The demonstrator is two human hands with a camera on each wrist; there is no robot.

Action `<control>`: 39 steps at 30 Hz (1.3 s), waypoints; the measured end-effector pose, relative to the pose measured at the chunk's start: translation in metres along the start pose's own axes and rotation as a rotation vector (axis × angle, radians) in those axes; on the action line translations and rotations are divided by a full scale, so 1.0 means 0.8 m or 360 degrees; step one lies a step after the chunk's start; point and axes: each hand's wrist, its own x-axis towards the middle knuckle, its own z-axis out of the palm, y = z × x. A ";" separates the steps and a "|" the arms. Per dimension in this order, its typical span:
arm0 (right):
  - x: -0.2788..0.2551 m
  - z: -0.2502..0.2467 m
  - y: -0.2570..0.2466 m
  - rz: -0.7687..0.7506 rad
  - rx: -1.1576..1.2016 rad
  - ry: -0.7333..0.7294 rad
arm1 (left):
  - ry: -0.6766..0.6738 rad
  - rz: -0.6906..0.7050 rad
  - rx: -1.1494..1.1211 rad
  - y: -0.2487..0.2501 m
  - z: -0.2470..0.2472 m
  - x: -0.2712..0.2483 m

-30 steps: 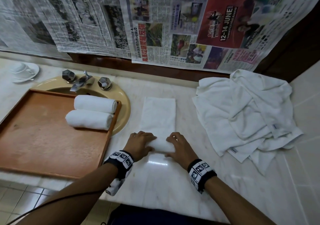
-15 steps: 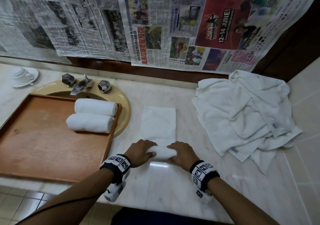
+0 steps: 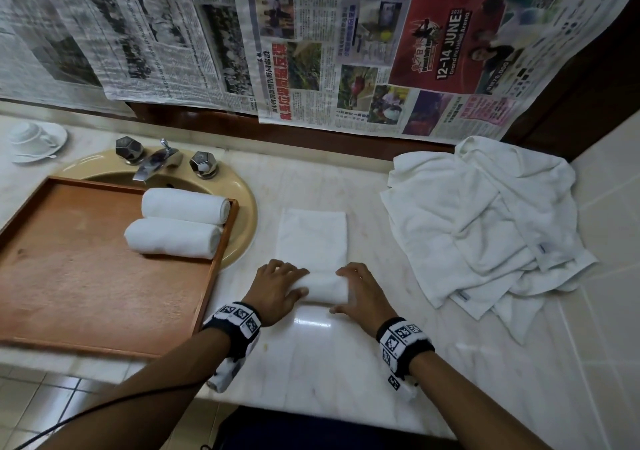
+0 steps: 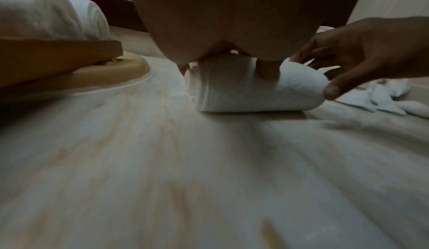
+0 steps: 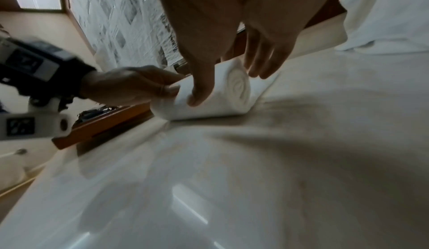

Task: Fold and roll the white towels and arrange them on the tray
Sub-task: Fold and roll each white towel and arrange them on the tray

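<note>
Your left hand (image 3: 277, 288) and right hand (image 3: 360, 292) each curl over an end of the half-rolled towel (image 3: 320, 288) on the tabletop (image 3: 339, 363), beside the tray (image 3: 214, 269). Push both ends forward evenly, thumbs tucked behind, so the roll stays tight and straight.

the desk (image 3: 346, 363) is pale polished stone, glossy enough to mirror a light. the half-rolled towel (image 3: 320, 288) and the towel pile (image 3: 485, 224) are soft matt cloth. the tray (image 3: 86, 276) is brown wood with a dull finish. the tap (image 3: 156, 162) is shiny metal. newspaper (image 3: 311, 51) is thin paper.
</note>
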 end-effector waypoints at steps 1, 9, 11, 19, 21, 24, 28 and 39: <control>-0.003 0.004 0.000 -0.0026 -0.0043 0.0029 | -0.0026 -0.0043 -0.0002 0.001 -0.001 0.005; 0.003 0.005 0.010 -0.0178 -0.0358 0.0138 | 0.0154 0.0037 -0.0056 -0.006 -0.006 -0.006; 0.002 0.003 0.014 -0.0175 -0.0356 0.0134 | 0.0191 0.0107 -0.0087 -0.015 -0.007 -0.021; 0.002 -0.003 0.023 0.0005 -0.0203 -0.0076 | 0.0134 0.0049 -0.0277 -0.029 0.005 -0.033; 0.005 -0.007 0.027 0.0100 -0.0027 -0.0126 | 0.0082 -0.0021 -0.0195 -0.028 0.000 -0.029; 0.011 -0.013 0.025 0.0224 0.0270 -0.0128 | -0.0191 -0.0169 -0.0175 -0.025 -0.012 -0.012; 0.027 -0.017 0.022 0.0409 0.0291 -0.0100 | -0.0280 -0.0340 -0.0473 -0.027 -0.026 0.007; 0.002 0.002 0.011 0.0110 0.0291 0.0253 | 0.0251 -0.0159 -0.0498 -0.019 0.000 -0.037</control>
